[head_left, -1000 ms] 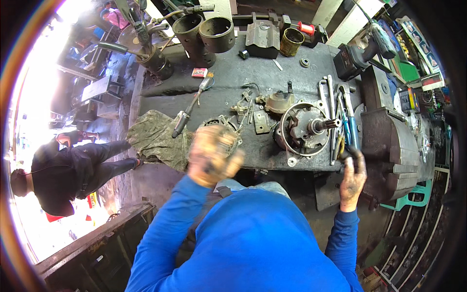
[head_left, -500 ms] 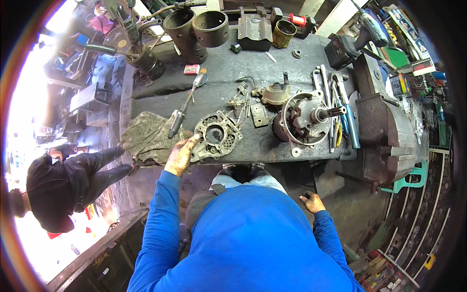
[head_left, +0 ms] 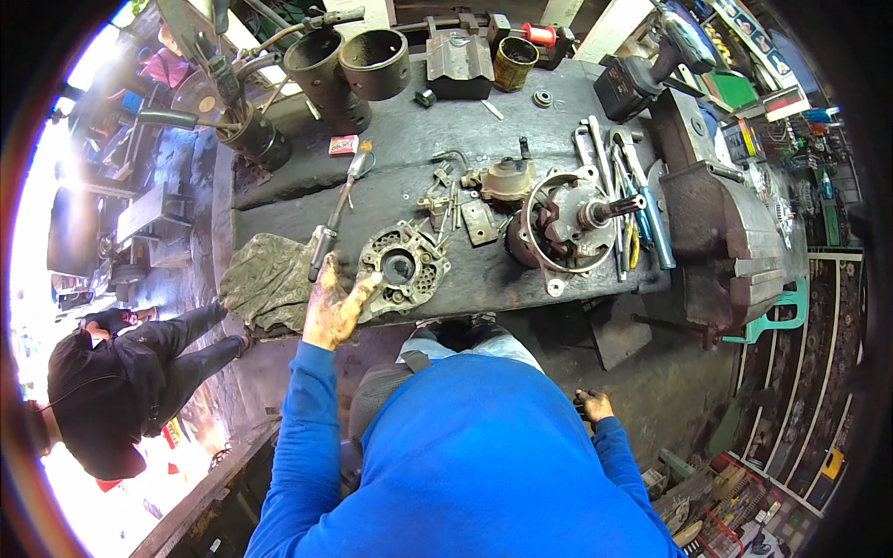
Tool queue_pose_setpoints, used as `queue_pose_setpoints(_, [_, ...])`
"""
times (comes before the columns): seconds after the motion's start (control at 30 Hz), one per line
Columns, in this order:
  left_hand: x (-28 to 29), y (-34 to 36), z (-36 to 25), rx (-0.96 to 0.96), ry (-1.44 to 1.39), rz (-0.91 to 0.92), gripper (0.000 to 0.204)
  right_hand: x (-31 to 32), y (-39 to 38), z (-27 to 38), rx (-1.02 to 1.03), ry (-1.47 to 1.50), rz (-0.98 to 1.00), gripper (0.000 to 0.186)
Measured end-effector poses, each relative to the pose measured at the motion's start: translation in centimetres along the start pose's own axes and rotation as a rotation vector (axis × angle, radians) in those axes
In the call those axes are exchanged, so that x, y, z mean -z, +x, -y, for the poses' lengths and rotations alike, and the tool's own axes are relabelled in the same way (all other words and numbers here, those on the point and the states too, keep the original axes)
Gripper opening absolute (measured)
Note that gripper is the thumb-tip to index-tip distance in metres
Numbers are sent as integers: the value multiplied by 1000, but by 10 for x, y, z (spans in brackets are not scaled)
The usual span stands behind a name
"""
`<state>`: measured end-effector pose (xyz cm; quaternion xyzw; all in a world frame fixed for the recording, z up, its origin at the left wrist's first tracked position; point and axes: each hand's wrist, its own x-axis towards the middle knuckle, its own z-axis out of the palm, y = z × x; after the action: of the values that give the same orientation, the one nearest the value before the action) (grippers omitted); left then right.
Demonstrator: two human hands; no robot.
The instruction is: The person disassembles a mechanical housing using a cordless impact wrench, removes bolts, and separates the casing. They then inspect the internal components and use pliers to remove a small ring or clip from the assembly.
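My left hand [head_left: 335, 305] is open at the bench's near edge, fingers spread and pointing away from me. Its fingertips are beside the dark handle of a long slim tool [head_left: 324, 249]; whether they touch it I cannot tell. The thumb points toward a round, pierced alternator end housing [head_left: 377, 249], lying flat with its central bore upward. Under and left of the hand lies a crumpled grey-green rag [head_left: 265, 277]. My right hand [head_left: 595, 405] hangs low beside my body, away from the bench. Its fingers are curled, and anything inside them is hidden.
An alternator rotor in its front housing [head_left: 569, 221] stands right, beside wrenches and blue-handled pliers [head_left: 657, 228]. Small alternator parts [head_left: 479, 223] lie mid-bench. Metal cylinders [head_left: 374, 65] and a tool holder [head_left: 256, 139] stand behind. A vise [head_left: 721, 246] bounds the right; another person [head_left: 116, 367] is far left.
My left hand has come away from the end housing's left rim, and its fingers have spread toward the slim tool's handle. The whole view has shifted slightly. My right hand remains low.
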<state>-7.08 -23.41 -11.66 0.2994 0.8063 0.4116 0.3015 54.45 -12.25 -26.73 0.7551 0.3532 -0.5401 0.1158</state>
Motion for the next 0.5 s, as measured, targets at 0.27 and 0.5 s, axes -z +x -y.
queue_pose_setpoints(0.27, [-40, -14, -45, -157, 644, 25, 136, 1, 7, 27, 121, -5, -14, 36])
queue_pose_setpoints(0.5, [-49, -13, -54, -156, 819, 1, 137, 2, 15, 31, 109, 10, 14, 29])
